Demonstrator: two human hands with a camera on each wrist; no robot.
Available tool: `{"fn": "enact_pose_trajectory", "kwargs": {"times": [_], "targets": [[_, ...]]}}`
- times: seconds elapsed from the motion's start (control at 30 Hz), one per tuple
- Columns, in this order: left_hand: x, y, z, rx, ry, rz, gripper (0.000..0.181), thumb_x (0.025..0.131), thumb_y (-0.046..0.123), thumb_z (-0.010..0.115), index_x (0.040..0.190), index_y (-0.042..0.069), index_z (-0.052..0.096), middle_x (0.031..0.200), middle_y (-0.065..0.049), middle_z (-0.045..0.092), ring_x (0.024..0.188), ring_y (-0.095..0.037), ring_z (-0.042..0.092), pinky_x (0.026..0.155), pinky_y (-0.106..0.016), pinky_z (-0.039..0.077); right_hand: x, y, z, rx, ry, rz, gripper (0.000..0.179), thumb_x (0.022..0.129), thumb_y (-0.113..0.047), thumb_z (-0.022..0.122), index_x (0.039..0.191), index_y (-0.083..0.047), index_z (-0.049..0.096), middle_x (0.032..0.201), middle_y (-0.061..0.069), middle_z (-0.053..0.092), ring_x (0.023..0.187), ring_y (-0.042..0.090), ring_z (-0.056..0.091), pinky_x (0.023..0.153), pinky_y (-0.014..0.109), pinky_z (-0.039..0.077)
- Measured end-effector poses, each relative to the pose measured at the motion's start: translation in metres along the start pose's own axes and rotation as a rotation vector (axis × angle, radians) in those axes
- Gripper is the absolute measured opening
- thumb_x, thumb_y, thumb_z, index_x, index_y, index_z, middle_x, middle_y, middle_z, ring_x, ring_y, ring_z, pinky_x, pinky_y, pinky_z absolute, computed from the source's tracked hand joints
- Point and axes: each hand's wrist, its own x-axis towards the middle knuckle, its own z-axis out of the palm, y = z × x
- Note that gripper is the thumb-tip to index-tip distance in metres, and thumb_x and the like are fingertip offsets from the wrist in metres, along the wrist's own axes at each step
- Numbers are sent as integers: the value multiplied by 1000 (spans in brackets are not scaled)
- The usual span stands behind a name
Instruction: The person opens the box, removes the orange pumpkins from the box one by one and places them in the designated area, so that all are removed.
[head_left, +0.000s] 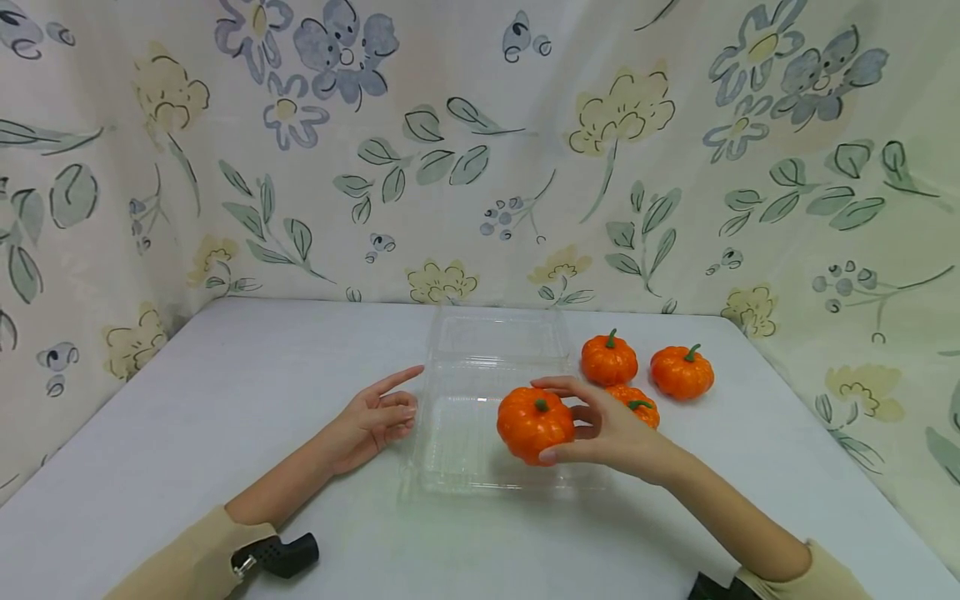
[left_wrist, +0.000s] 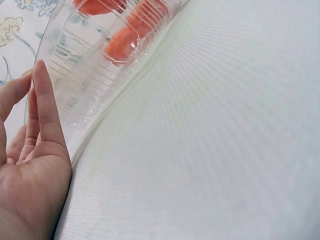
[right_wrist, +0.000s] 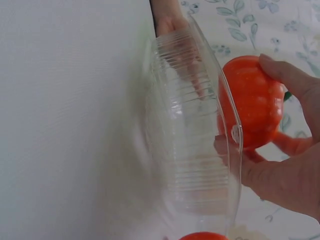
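Observation:
A clear plastic clamshell box (head_left: 459, 450) lies with its lid laid back on the white table. In my right hand (head_left: 621, 433), a small orange toy pumpkin (head_left: 531, 425) with a green stem is gripped between thumb and fingers. It hangs over the right part of the box's base; in the right wrist view this pumpkin (right_wrist: 254, 97) shows just above the rim. My left hand (head_left: 369, 429) rests at the box's left side, index finger extended to its edge and the other fingers relaxed. The left wrist view shows straight fingers (left_wrist: 46, 107) against the clear wall.
Right of the box sit three more orange pumpkins: one at the back (head_left: 609, 360), another farther right (head_left: 682, 372), and a third (head_left: 637, 406) partly hidden behind my right hand. A floral curtain (head_left: 450, 183) hangs behind the table's far edge.

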Motion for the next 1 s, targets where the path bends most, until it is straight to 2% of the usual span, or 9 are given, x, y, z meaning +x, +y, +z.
{"fn": "enact_pose_trajectory", "kwargs": {"times": [0.27,0.47,1.0], "targets": [[-1,0,-1,-4,-1,1,67,105,-7,55,165,9,31,102,4,68,86,-6,70,81,-19,61,-6,1,-7,-70,40,-16,75,87,-23,88,152,-13,52,150,16,55,122,31,62,93,29,61],[0,0,-1,8,10,-4,67,105,-6,55,165,9,30,102,4,67,86,-6,69,82,-19,61,-10,1,-9,-42,61,25,75,86,-21,89,152,-18,53,148,12,58,122,34,60,93,31,61],[0,0,0,12,20,-13,69,104,-7,55,166,8,29,102,4,67,86,-6,69,81,-18,61,-24,0,-20,-74,103,38,77,88,-23,87,156,-20,49,158,14,48,141,45,49,104,33,57]]}}
